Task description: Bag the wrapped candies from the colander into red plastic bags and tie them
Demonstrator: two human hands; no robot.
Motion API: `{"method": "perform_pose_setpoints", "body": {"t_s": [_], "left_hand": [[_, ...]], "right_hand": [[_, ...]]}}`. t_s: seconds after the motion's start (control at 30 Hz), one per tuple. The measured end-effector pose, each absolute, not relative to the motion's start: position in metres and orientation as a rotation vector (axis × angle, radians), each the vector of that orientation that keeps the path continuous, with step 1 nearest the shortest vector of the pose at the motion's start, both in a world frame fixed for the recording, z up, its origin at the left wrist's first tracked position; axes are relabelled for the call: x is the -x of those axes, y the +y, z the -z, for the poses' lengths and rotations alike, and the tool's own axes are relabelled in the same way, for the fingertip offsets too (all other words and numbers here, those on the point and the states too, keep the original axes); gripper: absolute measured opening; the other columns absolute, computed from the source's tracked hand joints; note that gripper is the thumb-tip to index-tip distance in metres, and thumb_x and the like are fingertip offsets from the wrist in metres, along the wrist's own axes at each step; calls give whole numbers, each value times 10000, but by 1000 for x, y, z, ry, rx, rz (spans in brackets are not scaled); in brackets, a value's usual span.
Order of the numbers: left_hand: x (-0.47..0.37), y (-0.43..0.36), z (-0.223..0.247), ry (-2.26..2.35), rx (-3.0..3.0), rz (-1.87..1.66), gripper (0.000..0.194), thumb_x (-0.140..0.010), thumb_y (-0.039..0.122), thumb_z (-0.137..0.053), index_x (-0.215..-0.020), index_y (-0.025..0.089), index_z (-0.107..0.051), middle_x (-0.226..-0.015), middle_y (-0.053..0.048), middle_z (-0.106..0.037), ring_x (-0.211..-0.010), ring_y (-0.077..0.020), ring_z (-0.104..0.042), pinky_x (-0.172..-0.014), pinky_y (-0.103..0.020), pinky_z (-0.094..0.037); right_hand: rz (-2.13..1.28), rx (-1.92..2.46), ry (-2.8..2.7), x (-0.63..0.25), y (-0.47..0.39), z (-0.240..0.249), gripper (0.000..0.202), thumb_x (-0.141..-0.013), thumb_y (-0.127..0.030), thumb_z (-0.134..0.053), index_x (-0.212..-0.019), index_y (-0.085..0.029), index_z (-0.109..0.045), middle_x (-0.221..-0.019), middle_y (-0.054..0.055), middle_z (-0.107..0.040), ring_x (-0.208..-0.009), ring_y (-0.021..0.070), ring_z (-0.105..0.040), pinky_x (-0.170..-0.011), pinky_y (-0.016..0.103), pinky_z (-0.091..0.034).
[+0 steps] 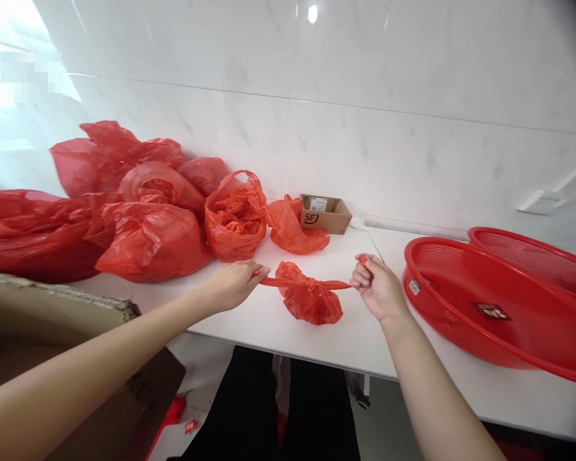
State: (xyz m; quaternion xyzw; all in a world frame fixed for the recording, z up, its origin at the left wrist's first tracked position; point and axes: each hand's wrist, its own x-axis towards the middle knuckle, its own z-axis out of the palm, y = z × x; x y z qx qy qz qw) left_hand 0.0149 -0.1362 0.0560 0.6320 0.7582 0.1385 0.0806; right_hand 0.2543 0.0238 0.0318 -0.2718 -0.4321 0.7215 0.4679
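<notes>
Both handles (272, 282) pinched: left grip (235, 283), right grip (377, 285) | red bag (312, 304): we judge light, soft, tearable | hold by handles

The frame cuts off the red baskets (489, 307).

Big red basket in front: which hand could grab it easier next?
Probably the right hand. It is close to the basket, while the left hand is beyond the small red bag. Both hold the bag's ends, so the right should let go first.
</notes>
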Motion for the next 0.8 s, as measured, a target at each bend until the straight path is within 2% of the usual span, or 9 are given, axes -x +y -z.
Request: {"method": "perform_pose_setpoints", "body": {"t_s": [0.1,0.17,0.27,0.37,0.47,0.57,0.7,0.8], "left_hand": [[-26,-143,-79,1953,-1773,-679,558,-977,527,-188,-1248,227,-573,-1215,-41,-640,-1080,-182,-589,-887,-259,-444],[-39,-146,-97,1701,-1662,-768,550,-970,543,-241,-1342,227,-495,-1283,-53,-595,-1070,-184,-575,-853,-265,-451],[-53,-156,-120,1496,-1655,-784,456,-980,479,-311,-1196,185,-583,-1188,-64,-623,-950,-163,-576,-738,-246,-446],[-50,-173,-136,1357,-1620,-859,423,-986,455,-319,-931,157,-614,-922,-50,-655,-804,-136,-568,-649,-236,-422],[-38,-193,-142,1407,-1479,-961,352,-988,451,-322,-1047,184,-544,-770,-6,-595,-677,-117,-540,-612,-246,-417],[-35,-208,-145,1466,-1435,-865,334,-985,446,-340,-1134,201,-511,-709,18,-538,-644,-118,-509,-629,-263,-430],[-37,-230,-160,1418,-1468,-785,344,-980,425,-371,-904,191,-612,-638,22,-449,-579,-99,-420,-563,-237,-395],[-10,-259,-179,1681,-1460,-1035,368,-960,452,-413,-803,186,-612,-574,41,-381,-513,-63,-347,-499,-197,-329]], "right_hand": [[-1742,549,-1239,-239,-2,-66,27,-809,-196,-599,-832,-191,-586,-539,-70,-398,-469,58,-374,-483,178,-403],[-1712,391,-1425,-224,-25,-92,38,-844,-205,-591,-883,-205,-596,-564,-63,-417,-507,68,-423,-516,188,-434],[-1612,202,-1651,-202,-54,-122,38,-894,-244,-576,-926,-226,-589,-621,-51,-474,-553,83,-507,-548,209,-476],[-1511,135,-1732,-190,-65,-131,62,-909,-272,-583,-961,-239,-586,-697,-38,-533,-639,104,-589,-607,230,-521],[-1502,102,-1745,-185,-67,-128,63,-915,-268,-581,-974,-244,-583,-722,-37,-564,-683,112,-623,-676,252,-548],[-1516,48,-1809,-176,-81,-131,75,-929,-277,-563,-1000,-257,-573,-736,-36,-595,-728,129,-648,-709,279,-557],[-1467,-13,-1915,-161,-102,-141,130,-932,-322,-560,-1051,-271,-576,-837,-15,-659,-831,155,-669,-768,314,-559],[-1443,68,-1904,-160,-92,-128,206,-913,-386,-582,-1091,-281,-576,-934,7,-685,-906,176,-669,-821,344,-553]]}}
